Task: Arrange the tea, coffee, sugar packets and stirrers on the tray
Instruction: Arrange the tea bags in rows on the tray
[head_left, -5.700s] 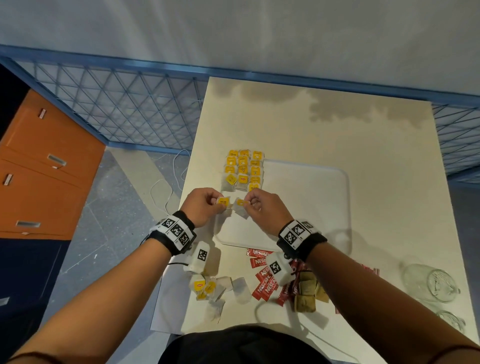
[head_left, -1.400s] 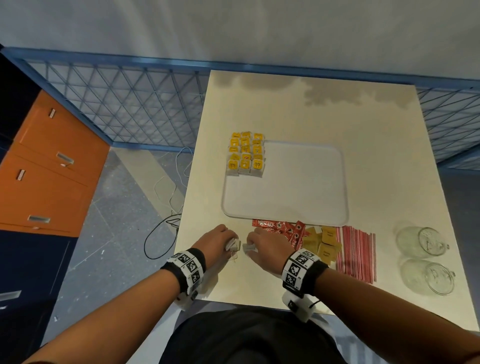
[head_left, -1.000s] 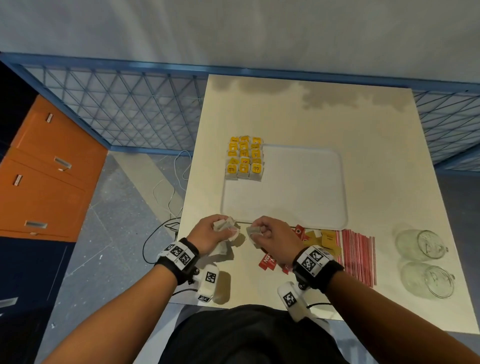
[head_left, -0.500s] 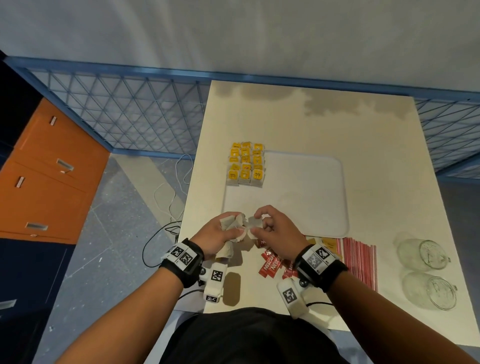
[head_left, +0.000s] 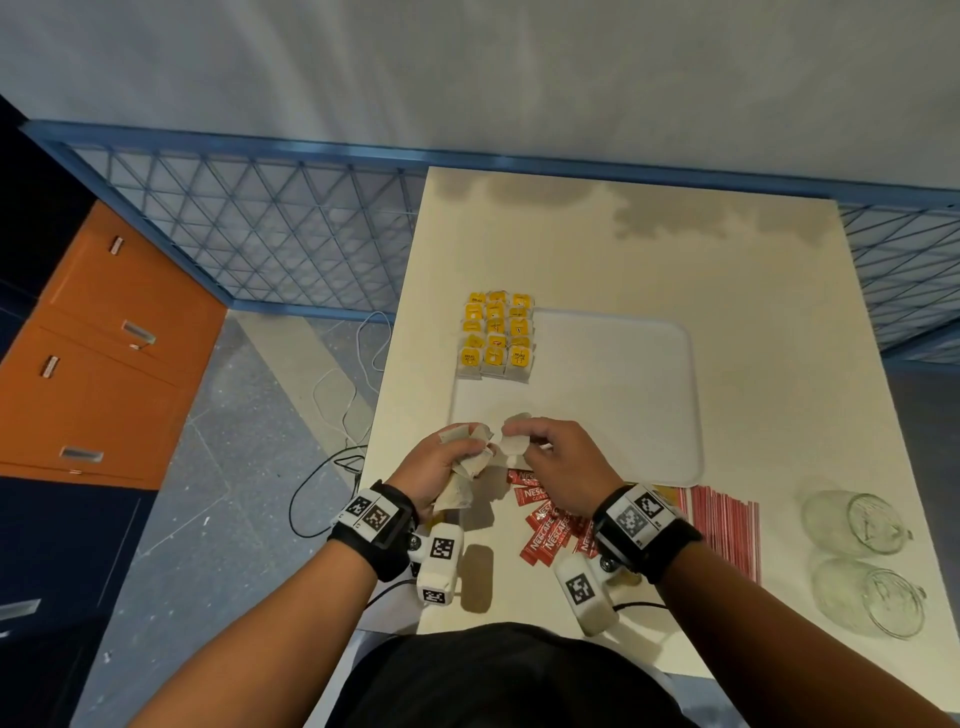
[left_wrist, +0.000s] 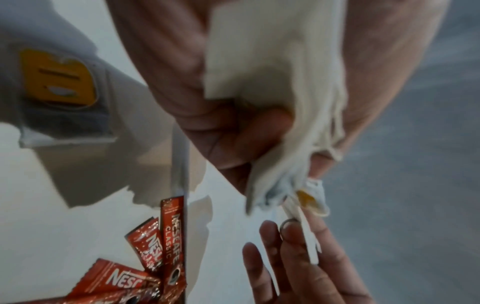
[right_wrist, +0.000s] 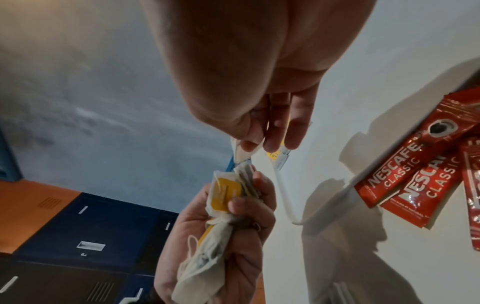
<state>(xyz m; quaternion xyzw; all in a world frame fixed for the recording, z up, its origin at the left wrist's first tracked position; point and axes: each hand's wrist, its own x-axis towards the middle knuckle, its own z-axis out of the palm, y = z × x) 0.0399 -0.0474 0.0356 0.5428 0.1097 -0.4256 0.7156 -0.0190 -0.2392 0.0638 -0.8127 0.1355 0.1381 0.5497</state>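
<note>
A bunch of white paper tea bags with yellow tags (head_left: 462, 467) is clutched in the left hand (head_left: 441, 462) above the worktop's near edge, as a reserve. One tea bag (head_left: 514, 441) is pinched by the right hand (head_left: 561, 462), probably for the rows of tea bags (head_left: 496, 338) on the white plastic tray (head_left: 623, 395).

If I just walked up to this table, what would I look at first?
Probably the two hands over the tray's near edge: the left hand grips a crumpled bunch of tea bags and the right hand pinches one more. Next, the neat yellow block of tea bags in the tray's far-left corner.
</note>
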